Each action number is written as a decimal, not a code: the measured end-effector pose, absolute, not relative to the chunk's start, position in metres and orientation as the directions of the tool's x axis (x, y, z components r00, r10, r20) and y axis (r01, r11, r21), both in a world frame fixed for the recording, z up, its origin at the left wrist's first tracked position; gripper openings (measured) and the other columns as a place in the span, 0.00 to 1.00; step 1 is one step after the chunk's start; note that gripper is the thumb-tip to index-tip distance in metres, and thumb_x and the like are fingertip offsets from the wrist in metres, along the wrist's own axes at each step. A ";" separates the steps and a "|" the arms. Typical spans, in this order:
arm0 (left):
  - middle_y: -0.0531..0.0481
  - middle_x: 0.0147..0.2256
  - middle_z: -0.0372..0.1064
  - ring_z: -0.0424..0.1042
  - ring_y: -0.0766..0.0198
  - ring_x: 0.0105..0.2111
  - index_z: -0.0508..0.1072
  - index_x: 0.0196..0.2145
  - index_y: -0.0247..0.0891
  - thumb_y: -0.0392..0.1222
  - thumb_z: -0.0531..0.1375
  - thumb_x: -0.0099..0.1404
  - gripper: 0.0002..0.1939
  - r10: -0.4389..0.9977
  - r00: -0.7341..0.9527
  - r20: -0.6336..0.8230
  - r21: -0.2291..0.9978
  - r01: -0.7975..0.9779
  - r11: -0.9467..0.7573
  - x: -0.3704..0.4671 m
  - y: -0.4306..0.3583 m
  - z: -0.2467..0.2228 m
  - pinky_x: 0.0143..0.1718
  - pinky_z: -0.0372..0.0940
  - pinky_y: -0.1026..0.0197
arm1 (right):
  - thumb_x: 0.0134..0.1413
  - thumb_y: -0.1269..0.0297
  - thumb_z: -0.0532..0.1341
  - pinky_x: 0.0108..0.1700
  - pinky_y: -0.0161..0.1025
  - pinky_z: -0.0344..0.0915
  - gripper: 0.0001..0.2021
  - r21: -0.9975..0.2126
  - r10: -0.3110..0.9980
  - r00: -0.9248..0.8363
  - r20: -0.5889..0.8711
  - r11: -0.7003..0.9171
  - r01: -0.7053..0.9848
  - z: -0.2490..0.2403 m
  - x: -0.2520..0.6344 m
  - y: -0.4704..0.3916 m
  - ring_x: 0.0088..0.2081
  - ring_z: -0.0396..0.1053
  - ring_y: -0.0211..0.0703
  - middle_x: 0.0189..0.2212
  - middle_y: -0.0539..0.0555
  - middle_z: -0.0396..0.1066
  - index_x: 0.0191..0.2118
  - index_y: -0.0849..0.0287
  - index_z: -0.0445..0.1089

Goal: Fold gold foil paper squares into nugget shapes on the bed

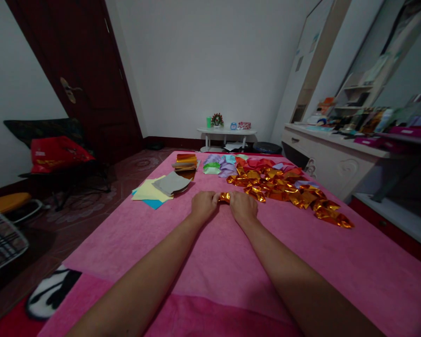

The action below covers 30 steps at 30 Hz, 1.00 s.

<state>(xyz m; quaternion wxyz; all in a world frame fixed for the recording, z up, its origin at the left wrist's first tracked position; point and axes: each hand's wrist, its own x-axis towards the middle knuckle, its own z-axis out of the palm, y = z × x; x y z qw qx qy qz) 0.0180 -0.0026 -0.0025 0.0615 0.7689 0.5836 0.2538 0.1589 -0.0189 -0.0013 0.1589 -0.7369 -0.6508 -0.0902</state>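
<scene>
Between my two hands is a small piece of shiny gold foil paper (224, 197), gripped at both ends just above the pink cloth (210, 262). My left hand (204, 206) is closed on its left end, and my right hand (244, 207) is closed on the other. The fingers hide most of the foil's ends. Just right of my right hand spreads a pile of folded gold foil pieces (284, 185). Left of my left hand lie flat sheets: grey paper (172, 183), yellow paper (149, 191) and a blue corner (155, 203).
Behind the sheets is a stack of gold foil sheets (185, 161). Purple folded papers (228, 168) and red ones (257, 164) lie at the back. A white dresser (330, 152) stands to the right; a chair with a red bag (58, 153) is at left.
</scene>
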 end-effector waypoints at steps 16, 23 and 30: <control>0.42 0.31 0.75 0.71 0.58 0.31 0.79 0.33 0.38 0.52 0.46 0.68 0.25 0.935 0.169 0.311 0.428 0.854 -0.297 0.019 -0.002 -0.004 0.28 0.50 0.62 | 0.65 0.58 0.42 0.34 0.38 0.62 0.24 -0.161 0.912 0.110 0.395 -0.049 0.986 -0.002 0.161 -0.021 0.33 0.73 0.47 0.32 0.60 0.76 0.38 0.58 0.75; 0.41 0.35 0.76 0.71 0.58 0.34 0.79 0.36 0.39 0.52 0.44 0.69 0.26 0.952 0.156 0.264 0.406 0.877 -0.256 0.022 -0.006 0.000 0.31 0.54 0.62 | 0.65 0.54 0.43 0.33 0.37 0.58 0.24 -0.308 0.878 0.179 0.444 -0.038 0.951 -0.003 0.164 -0.022 0.31 0.71 0.45 0.29 0.58 0.75 0.36 0.57 0.75; 0.41 0.33 0.76 0.71 0.58 0.32 0.78 0.34 0.38 0.52 0.46 0.68 0.24 0.936 0.216 0.278 0.375 0.873 -0.313 0.023 -0.006 -0.003 0.30 0.53 0.62 | 0.64 0.54 0.44 0.29 0.35 0.52 0.24 -0.417 0.869 0.251 0.427 -0.057 0.907 -0.004 0.167 -0.020 0.29 0.68 0.42 0.27 0.57 0.74 0.31 0.58 0.74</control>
